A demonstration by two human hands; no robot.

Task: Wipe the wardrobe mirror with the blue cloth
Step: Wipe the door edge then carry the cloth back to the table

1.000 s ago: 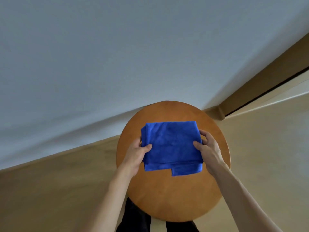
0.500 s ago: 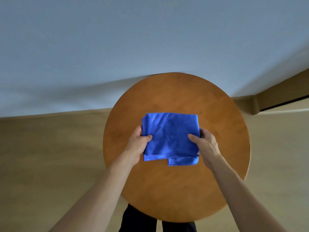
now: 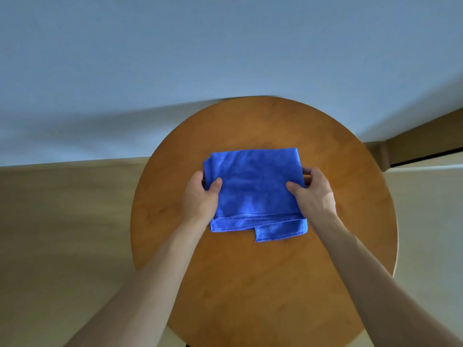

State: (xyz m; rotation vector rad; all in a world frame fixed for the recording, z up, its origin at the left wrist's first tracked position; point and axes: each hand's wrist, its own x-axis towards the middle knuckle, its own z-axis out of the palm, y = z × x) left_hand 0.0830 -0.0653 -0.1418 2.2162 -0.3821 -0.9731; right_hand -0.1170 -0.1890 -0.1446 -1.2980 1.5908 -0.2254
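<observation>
A folded blue cloth (image 3: 253, 189) lies over the middle of a round wooden stool top (image 3: 263, 284). My left hand (image 3: 200, 196) grips the cloth's left edge, thumb on top and fingers curled under it. My right hand (image 3: 313, 194) grips the right edge the same way. The cloth's near hems hang out unevenly below the fold. No wardrobe mirror is in view.
A pale wall (image 3: 200, 58) fills the upper half behind the stool. Light wooden floor (image 3: 62, 234) lies to the left and right. A brown skirting and door frame (image 3: 423, 139) runs at the right edge.
The view has tilted down and closed in, so the stool looks larger and more centred. Both hands keep their hold on the cloth's two sides.
</observation>
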